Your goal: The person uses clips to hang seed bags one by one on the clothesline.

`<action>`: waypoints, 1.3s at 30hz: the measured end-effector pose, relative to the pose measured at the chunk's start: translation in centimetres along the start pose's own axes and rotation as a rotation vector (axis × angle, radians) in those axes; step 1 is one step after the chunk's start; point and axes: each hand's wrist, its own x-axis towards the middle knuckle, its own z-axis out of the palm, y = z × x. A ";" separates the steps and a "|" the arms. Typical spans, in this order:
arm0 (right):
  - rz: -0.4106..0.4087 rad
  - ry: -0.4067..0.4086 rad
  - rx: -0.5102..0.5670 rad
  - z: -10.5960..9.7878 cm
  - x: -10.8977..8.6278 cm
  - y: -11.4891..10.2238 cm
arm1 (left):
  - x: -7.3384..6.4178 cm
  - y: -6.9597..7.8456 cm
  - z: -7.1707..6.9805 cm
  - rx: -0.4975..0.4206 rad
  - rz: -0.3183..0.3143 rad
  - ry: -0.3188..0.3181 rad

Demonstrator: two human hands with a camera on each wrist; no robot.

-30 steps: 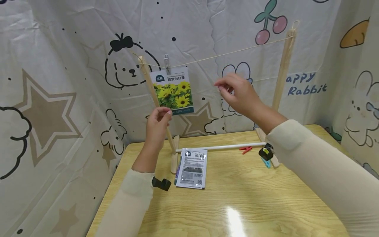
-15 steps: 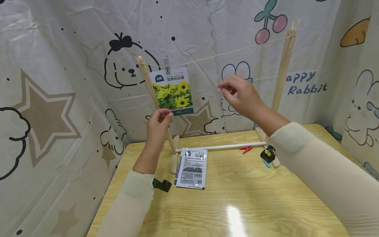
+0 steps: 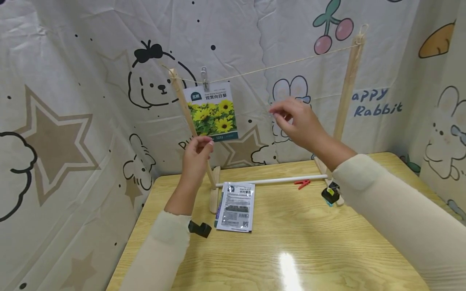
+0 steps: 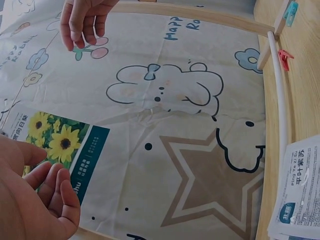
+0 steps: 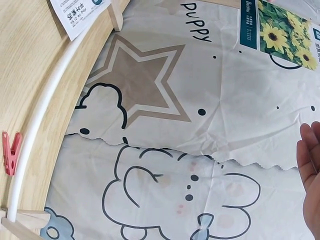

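A seed packet [image 3: 215, 113] printed with yellow flowers hangs from a string [image 3: 262, 69], fastened at its top edge by a clear clothes peg [image 3: 205, 79]. My left hand [image 3: 195, 158] is raised at the packet's lower left corner, overlapping it in the head view. In the left wrist view its fingers [image 4: 57, 192] are loosely bent with nothing between them and the thumb. To the right, my right hand [image 3: 300, 123] hovers below the string, apart from the packet. Its fingers bend loosely and hold nothing; the right wrist view catches only part of this hand [image 5: 312, 165].
Two wooden posts [image 3: 347, 89] carry the string, joined low down by a white rod [image 3: 273, 180]. More seed packets [image 3: 236, 207] lie stacked by the left foot. A red peg [image 3: 302, 184] rests near the rod, and a blue peg [image 4: 290, 13] lies by the right foot. Printed cloth hangs behind.
My left hand has drifted slightly down at the packet's corner. The right hand has moved a little right and down. The packet hangs nearly still.
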 end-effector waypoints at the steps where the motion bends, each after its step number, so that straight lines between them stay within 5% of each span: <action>1: -0.002 0.001 -0.002 0.0 -0.1 0.0 | 0.0 -0.1 0.0 0.001 -0.001 -0.001; 39: 0.066 0.006 0.018 0.2 -2.5 1.3 | -0.9 -3.0 0.1 -0.023 -0.107 -0.012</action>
